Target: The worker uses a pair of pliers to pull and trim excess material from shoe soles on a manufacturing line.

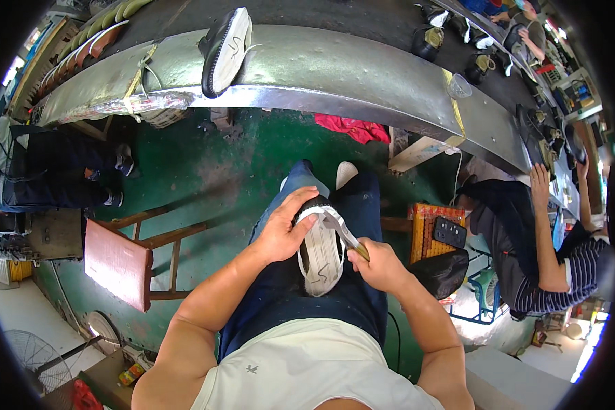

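On my lap lies a shoe, its pale sole side facing up with a dark squiggle marked on it. My left hand is closed round its far end, the thumb pressed on the rim. In my right hand are metal pincers with a brass-coloured handle. Their silvery head meets the rim of the shoe's far end, close to my left thumb; whether the jaws grip the edge I cannot make out. Ahead, a similar black shoe with a white underside rests on its side on the bench edge.
A metal-edged bench runs across in front, with dark shoes at its right. A brown-topped stool stands at left. On the right, a phone lies on a beaded seat. Co-workers are on both sides, one in stripes.
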`<state>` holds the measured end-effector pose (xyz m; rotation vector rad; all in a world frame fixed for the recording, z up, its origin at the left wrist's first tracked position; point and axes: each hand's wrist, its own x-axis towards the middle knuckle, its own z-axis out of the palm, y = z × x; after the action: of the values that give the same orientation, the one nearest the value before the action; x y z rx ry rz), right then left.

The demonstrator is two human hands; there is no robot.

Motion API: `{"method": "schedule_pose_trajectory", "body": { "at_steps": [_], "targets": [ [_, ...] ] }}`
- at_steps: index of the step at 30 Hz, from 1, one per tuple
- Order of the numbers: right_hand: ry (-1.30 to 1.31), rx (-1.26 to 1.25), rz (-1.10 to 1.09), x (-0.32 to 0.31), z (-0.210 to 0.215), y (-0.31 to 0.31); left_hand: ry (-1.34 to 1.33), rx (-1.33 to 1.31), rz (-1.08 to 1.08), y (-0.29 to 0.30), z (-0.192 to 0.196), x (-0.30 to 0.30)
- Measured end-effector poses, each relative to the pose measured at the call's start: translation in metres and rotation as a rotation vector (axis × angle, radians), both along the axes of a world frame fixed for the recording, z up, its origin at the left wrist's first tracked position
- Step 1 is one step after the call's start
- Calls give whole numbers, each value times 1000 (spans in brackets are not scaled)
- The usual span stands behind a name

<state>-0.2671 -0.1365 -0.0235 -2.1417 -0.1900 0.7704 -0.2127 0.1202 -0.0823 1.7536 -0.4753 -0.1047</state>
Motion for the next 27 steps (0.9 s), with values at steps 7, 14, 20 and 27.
{"method": "schedule_pose_trajectory", "body": {
  "at_steps": [7,14,20,27],
  "targets": [
    [-588,-64,-27,-9,-30,0,-1,-68,56,-2,-6,-8],
    [-265,-253,126,-5,32,-4,247,-166,86,-4,-5,-8],
    [-58,67,-37,-11,57,-1,204,-129,85,-5,-3,-3],
    [-122,-50,-16,1,25,11,164,53,-6,9,0,-11]
  ]
}}
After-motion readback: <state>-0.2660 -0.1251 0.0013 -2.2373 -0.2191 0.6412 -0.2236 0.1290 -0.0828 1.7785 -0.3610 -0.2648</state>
